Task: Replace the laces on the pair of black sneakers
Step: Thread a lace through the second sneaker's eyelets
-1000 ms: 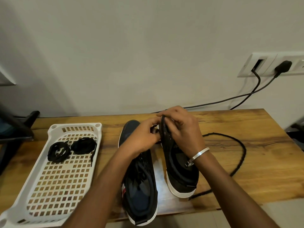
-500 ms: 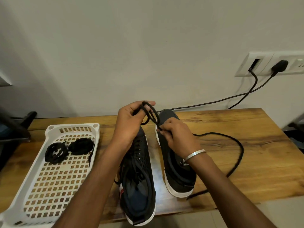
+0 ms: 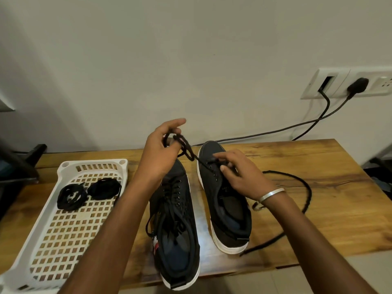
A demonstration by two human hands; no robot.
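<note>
Hands unlace the right black sneaker [image 3: 222, 200]: left hand [image 3: 161, 153] pinches the raised black lace [image 3: 186, 150]; right hand [image 3: 239, 177], fingers relaxed, should steady the eyelets for smooth pulling.

1. You will find no text, brand, number or sign that can be read anywhere in this view.
2. On the tongue of the near-left black canvas sneaker with the white sole [image 3: 176, 225], partly under the loose laces, there is a pale mark that may be lettering; it is too blurred and too covered for you to make out a single letter.
3. At the left side of that same shoe a small red and white tag [image 3: 156, 245] sticks out; you cannot tell whether anything is printed on it.
4. On the tongue of the far-right black canvas sneaker with the white sole [image 3: 224, 211] a few faint pale specks show, too small for you to read.
</note>
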